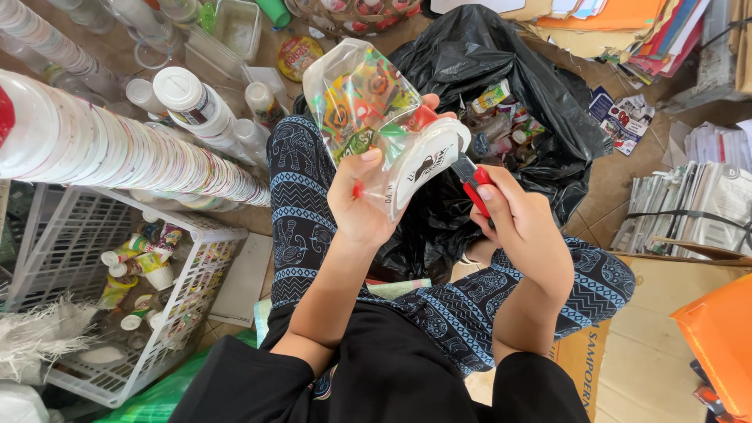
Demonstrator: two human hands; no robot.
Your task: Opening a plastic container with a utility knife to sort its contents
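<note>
At the far left a white plastic basket point(196, 274) stands on the floor, holding small bottles and cups with coloured labels. Above it a long stack of nested white cups point(133, 157) lies on its side, with several white-capped bottles point(192, 98) just beyond.

Near the middle, the left hand point(360, 200) is raised over the person's patterned trousers point(301, 204). Its grip is wrapped around a clear plastic cup point(368, 102) with a bright printed label, thumb on the near side and fingertips showing at the far rim, so the cup is tilted with its base pointing away and its white sealed lid point(423, 168) facing the right hand.

The right hand point(521, 227) has its grip fully curled around a red utility knife point(474, 184), whose front end touches the lid's edge (the blade itself is too small to make out).

Behind both hands lies an open black plastic bag point(540, 102) with labelled bottles inside. Farther right are stacked papers point(689, 204) and an orange sheet point(717, 337).
</note>
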